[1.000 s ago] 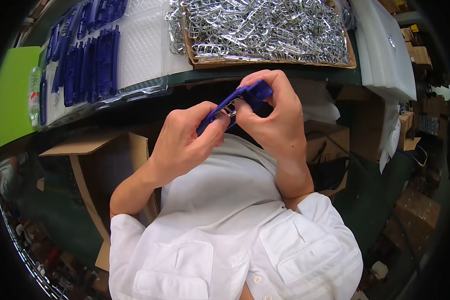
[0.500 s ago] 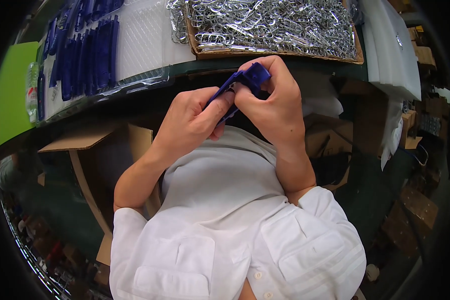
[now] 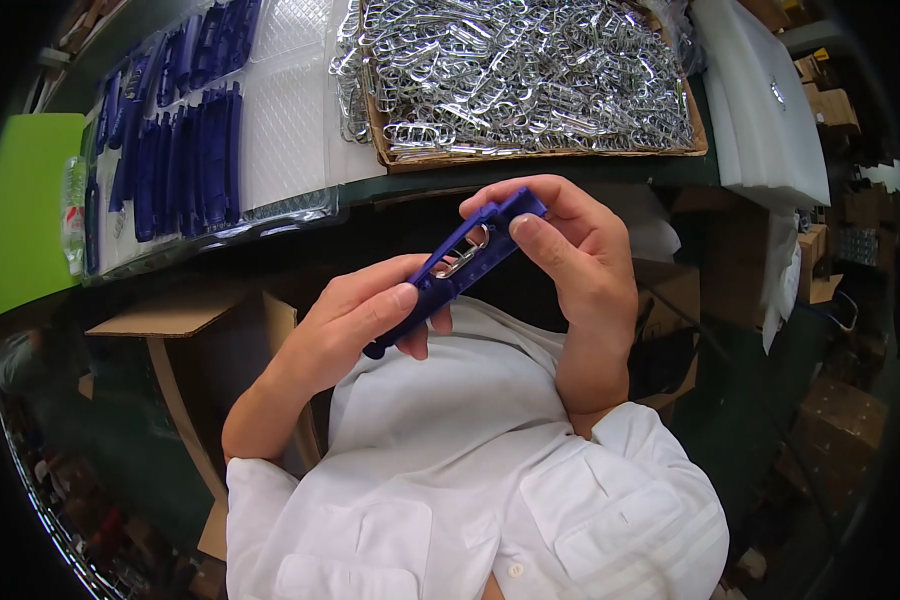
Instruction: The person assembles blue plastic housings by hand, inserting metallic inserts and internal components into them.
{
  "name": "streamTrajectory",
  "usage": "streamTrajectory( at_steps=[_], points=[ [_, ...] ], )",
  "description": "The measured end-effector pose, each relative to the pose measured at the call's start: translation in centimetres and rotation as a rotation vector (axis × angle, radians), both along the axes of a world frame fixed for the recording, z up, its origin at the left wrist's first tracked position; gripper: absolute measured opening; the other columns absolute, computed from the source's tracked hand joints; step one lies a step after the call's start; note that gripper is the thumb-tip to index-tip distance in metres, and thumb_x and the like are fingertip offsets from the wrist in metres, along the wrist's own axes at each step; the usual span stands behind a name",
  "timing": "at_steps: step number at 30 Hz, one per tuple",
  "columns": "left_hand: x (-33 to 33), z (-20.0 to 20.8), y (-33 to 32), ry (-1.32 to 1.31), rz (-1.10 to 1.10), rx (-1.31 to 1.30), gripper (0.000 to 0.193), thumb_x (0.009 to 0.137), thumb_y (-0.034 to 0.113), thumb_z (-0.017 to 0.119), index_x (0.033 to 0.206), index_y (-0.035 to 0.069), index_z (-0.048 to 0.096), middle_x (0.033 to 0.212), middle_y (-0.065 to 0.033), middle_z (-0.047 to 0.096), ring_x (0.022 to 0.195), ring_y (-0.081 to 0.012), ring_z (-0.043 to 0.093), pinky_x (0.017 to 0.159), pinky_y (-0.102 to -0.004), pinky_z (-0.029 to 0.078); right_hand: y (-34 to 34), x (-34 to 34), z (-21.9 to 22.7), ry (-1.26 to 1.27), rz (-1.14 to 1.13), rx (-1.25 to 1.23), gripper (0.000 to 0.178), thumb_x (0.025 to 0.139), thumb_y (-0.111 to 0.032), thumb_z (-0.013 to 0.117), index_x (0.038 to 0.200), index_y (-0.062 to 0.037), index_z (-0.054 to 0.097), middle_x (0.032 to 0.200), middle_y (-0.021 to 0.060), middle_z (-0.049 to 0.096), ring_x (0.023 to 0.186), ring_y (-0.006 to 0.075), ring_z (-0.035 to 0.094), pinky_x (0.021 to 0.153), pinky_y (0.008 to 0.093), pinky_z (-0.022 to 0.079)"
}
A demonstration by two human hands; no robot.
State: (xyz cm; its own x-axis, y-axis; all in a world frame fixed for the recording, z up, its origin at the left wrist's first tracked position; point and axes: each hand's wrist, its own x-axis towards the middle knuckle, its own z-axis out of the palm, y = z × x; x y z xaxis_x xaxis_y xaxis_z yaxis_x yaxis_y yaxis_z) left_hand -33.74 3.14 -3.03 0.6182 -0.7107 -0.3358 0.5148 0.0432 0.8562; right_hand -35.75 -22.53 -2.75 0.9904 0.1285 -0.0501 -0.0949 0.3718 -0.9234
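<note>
While held up at frame centre, just below the bench edge: a long blue plastic holder (image 3: 457,270) with a slot, pinched at both ends. Left hand (image 3: 355,325) closed around the lower end, thumb lying along the top face, fingers curled beneath. Right hand (image 3: 580,262) closed on the upper end, thumb pressed flat on the face, forefinger hooked over the tip. Seated in the slot, a small silver metal clip (image 3: 462,256), partly visible through the opening.

Probably light and stiff, this holder, a moulded plastic bar thin enough to flex a little if bent hard. Smooth faces, likely somewhat slippery; best held by the narrow side edges or the two ends, clear of the slot. Metal clip likely rigid, small, easy to drop.

Across the top centre, a shallow cardboard tray (image 3: 698,140) heaped with shiny silver clips (image 3: 530,70). At upper left, more blue holders (image 3: 185,150) laid in rows on a clear plastic sheet (image 3: 285,130). At upper right, a stack of white foam sheets (image 3: 765,110). Far left, a bright green panel (image 3: 20,210). Below, a white shirt (image 3: 470,480), with brown cartons (image 3: 195,315) under the bench.
</note>
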Motion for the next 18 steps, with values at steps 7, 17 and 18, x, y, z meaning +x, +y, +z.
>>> streamTrajectory(
  at_steps=[7, 17, 18],
  points=[
    [-0.3, 1.9, 0.2, -1.248, 0.236, 0.424, 0.06, 0.078, 0.0, 0.085, 0.135, 0.002, 0.069, 0.113, -0.0153, 0.073, 0.09, -0.0272, 0.071, 0.076, -0.0345, 0.058, -1.5, 1.2, -0.9, -0.602, -0.038, -0.43, 0.045, 0.077, 0.015, 0.074, 0.12, 0.0014, 0.073, 0.125, 0.0199, 0.072, 0.114, 0.0307, 0.073, 0.096, 0.0356, 0.057],
    [-0.4, 1.9, 0.3, -1.356, 0.339, 0.453, 0.059, 0.07, -0.001, 0.09, 0.126, 0.007, 0.074, 0.117, -0.0126, 0.074, 0.094, -0.0272, 0.072, 0.075, -0.0344, 0.06, -1.2, 1.4, -1.1, -0.687, -0.136, -0.574, 0.049, 0.072, 0.015, 0.075, 0.116, -0.0045, 0.076, 0.126, 0.0184, 0.072, 0.11, 0.0304, 0.074, 0.088, 0.0348, 0.061],
    [-0.3, 1.9, 0.3, -1.356, 0.338, 0.455, 0.059, 0.07, -0.001, 0.09, 0.126, 0.007, 0.074, 0.117, -0.0126, 0.074, 0.094, -0.0272, 0.072, 0.075, -0.0344, 0.06, -1.2, 1.4, -1.2, -0.687, -0.136, -0.572, 0.049, 0.072, 0.015, 0.075, 0.116, -0.0045, 0.076, 0.126, 0.0184, 0.072, 0.11, 0.0304, 0.074, 0.088, 0.0348, 0.061]
  ],
)
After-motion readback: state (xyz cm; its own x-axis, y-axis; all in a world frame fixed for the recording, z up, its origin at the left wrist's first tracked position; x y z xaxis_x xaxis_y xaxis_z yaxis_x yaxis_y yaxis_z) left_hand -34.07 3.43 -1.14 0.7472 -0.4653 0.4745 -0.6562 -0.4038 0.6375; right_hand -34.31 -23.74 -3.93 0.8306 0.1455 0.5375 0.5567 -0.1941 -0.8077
